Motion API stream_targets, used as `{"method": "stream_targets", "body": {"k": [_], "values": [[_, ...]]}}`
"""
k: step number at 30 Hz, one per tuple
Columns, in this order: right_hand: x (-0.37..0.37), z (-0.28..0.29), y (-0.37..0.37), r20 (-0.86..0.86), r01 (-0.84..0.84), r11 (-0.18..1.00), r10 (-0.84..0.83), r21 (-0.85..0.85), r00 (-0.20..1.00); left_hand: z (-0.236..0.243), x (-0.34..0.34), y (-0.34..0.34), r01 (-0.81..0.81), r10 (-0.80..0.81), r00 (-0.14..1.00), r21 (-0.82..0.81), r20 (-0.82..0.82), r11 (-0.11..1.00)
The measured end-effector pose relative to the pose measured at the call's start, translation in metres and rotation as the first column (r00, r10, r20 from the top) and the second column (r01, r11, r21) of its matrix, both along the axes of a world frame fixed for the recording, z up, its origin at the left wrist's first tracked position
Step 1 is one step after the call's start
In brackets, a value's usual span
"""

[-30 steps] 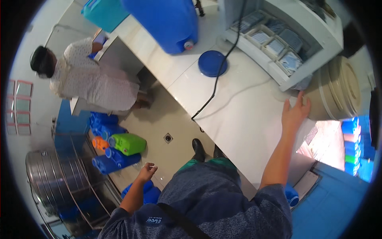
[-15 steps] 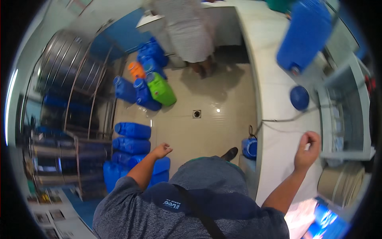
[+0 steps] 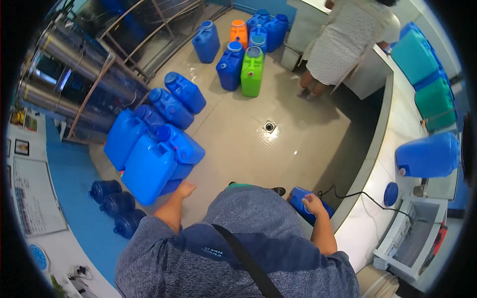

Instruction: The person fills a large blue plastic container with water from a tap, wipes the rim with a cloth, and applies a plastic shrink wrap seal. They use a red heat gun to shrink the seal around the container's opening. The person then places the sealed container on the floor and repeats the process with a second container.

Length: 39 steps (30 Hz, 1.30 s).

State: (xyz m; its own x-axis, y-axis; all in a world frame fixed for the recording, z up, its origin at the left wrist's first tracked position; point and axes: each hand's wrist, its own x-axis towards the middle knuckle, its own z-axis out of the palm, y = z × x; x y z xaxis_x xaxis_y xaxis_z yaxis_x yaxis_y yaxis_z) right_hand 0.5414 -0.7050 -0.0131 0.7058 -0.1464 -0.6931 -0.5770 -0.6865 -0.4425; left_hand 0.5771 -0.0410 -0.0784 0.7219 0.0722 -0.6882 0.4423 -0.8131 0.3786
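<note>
My left hand [image 3: 184, 190] hangs low, its fingers loosely apart and holding nothing. It is nearest to a large blue jerrycan [image 3: 149, 169] in the group of blue jerrycans on my left; overlap hides whether it touches. My right hand [image 3: 313, 204] is half curled with a gap between thumb and fingers, and nothing shows in it. Below and behind it lies a blue container [image 3: 299, 198] beside the counter's base, partly covered by the hand. A black cord [image 3: 343, 194] runs from near this container up onto the counter.
A white counter [image 3: 365, 206] bounds my right, bearing a blue jerrycan [image 3: 427, 155], a round blue lid [image 3: 391, 193] and a grey open box [image 3: 412, 238]. Farther off stand a green jerrycan [image 3: 252, 74], several blue ones and a person [image 3: 343, 44]. A floor drain [image 3: 269, 127] lies ahead.
My view has turned left, toward the blue jerrycans. My right hand has come off the counter side, down and inward beside the blue container. My left hand stays low near the jerrycans.
</note>
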Motion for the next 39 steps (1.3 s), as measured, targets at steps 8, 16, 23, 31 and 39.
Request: {"method": "stream_targets", "body": {"k": [8, 16, 23, 31, 39], "values": [[-0.027, -0.029, -0.004, -0.41, -0.028, 0.997, -0.004, -0.072, 0.912, -0.033, -0.14, 0.078, -0.439, 0.427, 0.898, -0.15, -0.103, 0.886], [0.11, -0.065, 0.047, -0.079, -0.305, 0.951, 0.301, -0.049, 0.95, -0.014, -0.131, 0.046, -0.479, 0.479, 0.875, -0.26, -0.071, 0.838], [0.272, -0.076, 0.139, 0.041, -0.61, 0.791, 0.612, -0.054, 0.79, -0.015, -0.17, 0.025, -0.776, 0.807, 0.584, -0.233, 0.089, 0.587], [0.416, -0.116, 0.325, -0.049, -0.91, 0.414, 0.909, -0.036, 0.415, 0.058, -0.274, -0.005, -0.994, 0.963, 0.038, 0.085, -0.267, 0.063], [0.496, -0.137, 0.547, 0.177, -0.936, 0.322, 0.922, 0.141, 0.344, 0.143, -0.216, -0.031, -0.996, 0.933, -0.089, 0.003, -0.348, -0.094]]}}
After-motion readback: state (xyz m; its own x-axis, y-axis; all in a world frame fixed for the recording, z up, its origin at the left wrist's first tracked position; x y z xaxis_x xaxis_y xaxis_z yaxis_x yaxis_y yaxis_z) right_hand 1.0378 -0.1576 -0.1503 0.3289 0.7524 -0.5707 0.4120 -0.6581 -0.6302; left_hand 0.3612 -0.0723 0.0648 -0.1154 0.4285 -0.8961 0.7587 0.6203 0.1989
